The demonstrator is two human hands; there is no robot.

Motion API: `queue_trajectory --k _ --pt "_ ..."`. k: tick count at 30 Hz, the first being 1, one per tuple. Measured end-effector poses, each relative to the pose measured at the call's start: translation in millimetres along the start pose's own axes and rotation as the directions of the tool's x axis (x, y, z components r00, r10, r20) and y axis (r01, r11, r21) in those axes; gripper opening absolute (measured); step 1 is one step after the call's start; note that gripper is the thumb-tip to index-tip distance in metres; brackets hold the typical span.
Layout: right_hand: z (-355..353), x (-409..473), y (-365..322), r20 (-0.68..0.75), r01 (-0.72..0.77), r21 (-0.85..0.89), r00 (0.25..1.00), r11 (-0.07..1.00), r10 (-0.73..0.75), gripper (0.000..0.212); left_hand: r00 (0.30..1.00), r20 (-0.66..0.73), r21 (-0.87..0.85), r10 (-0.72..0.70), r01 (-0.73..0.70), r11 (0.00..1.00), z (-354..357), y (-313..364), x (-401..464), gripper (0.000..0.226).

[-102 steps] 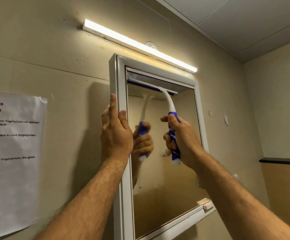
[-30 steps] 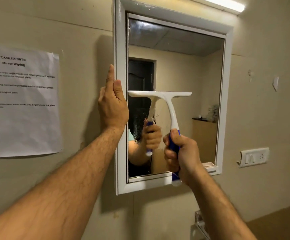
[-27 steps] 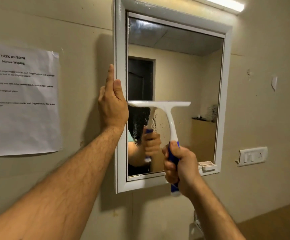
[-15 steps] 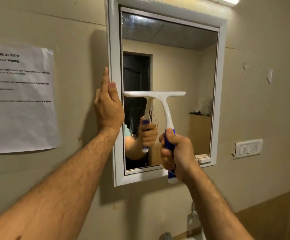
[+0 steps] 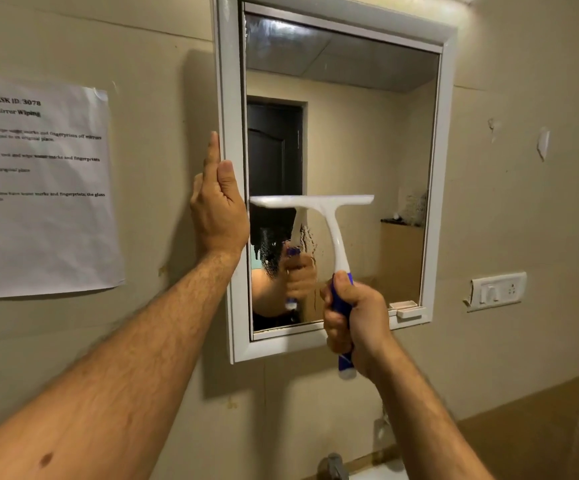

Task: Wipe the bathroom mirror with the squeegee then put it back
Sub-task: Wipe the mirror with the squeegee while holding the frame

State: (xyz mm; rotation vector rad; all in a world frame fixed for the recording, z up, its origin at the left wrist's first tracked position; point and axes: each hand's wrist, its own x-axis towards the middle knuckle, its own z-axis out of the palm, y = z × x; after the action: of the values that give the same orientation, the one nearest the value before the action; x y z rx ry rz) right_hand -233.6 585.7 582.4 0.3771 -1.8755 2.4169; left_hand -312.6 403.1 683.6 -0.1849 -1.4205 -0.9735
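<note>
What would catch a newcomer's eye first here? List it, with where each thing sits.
First the white T-shaped squeegee with a blue handle, its blade across the lower left of the white-framed wall mirror, gripped by the right hand. The left hand lies flat against the frame's left edge. A printed paper sheet hangs on the wall farther left.

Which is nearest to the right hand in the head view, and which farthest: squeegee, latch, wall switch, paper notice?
1. Squeegee: gripped by the right hand.
2. Latch: just right of the hand, at the mirror's lower right corner.
3. Wall switch: farther right on the wall.
4. Paper notice: far left, past the left hand.
</note>
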Motion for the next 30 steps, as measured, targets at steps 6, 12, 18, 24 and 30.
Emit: queue_trajectory --k 6,12,18,24,30 --pt "-5.9 -26.9 36.9 -0.015 -0.027 0.002 1.0 1.0 0.027 0.043 1.0 0.018 -0.036 0.005 -0.004 0.999 -0.2 2.0 -5.8 0.043" --pt "1.9 -5.1 0.6 -0.021 0.006 -0.028 1.0 1.0 -0.006 0.043 0.999 0.031 -0.034 0.006 -0.005 0.999 -0.7 -5.4 -2.8 0.044" --pt "-7.7 -27.9 46.6 -0.001 -0.024 -0.021 1.0 0.999 0.024 0.043 0.999 0.029 -0.045 0.018 -0.017 0.999 0.7 -7.1 -3.1 0.044" --pt "-1.9 -17.2 25.9 0.009 -0.004 0.023 1.0 1.0 0.004 0.042 0.999 0.026 -0.048 0.031 -0.029 0.998 0.2 -7.8 -3.4 0.044" --pt "-1.6 -21.8 41.8 -0.003 -0.02 0.031 1.0 0.999 0.02 0.044 0.999 0.033 -0.076 0.026 -0.024 0.997 -1.7 -6.9 -4.4 0.044"
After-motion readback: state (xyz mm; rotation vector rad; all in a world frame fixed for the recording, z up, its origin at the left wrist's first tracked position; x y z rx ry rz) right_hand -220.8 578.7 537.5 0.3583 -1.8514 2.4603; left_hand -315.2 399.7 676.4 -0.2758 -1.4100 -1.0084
